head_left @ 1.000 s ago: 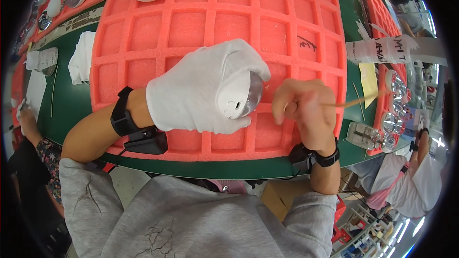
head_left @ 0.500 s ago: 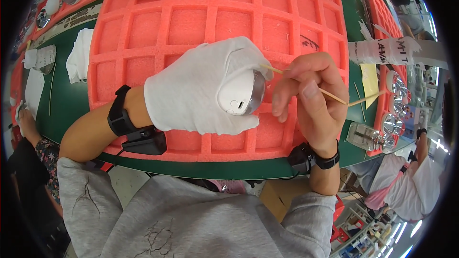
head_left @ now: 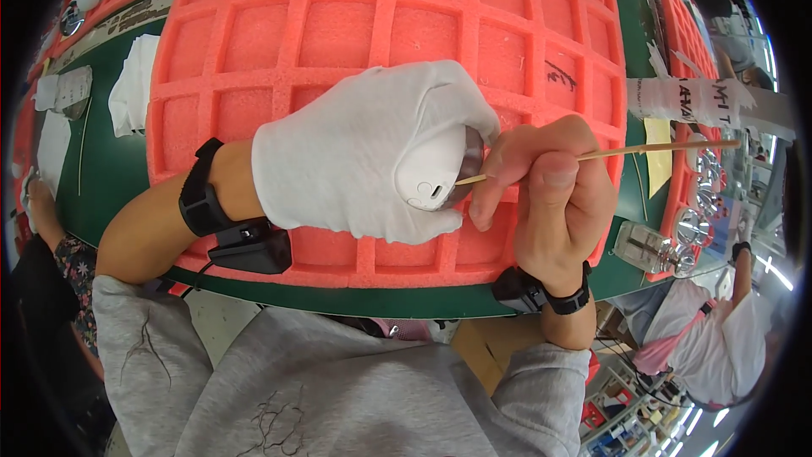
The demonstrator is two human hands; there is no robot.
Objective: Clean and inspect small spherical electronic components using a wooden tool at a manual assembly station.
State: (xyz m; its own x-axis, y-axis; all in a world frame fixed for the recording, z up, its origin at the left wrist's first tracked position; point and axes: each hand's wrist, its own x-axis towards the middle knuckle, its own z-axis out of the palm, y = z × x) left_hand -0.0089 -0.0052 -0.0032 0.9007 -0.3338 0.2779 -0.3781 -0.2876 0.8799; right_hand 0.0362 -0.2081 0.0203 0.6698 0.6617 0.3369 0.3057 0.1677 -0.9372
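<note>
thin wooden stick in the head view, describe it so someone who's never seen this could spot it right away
Start at the big orange foam tray with square pockets that fills the green table. Over its near edge, a white-gloved left hand grips a small rounded white part with a shiny rim. The thin wooden stick is pinched in the bare right hand, its tip at that part: the only long, pale straight sliver there.

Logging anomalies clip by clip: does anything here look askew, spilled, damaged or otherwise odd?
Nothing spilled or broken. Only the left hand is gloved; the right hand is bare. It holds a thin wooden stick to the small white part in the left hand. One cell of the orange foam tray bears a black pen scribble.
</note>
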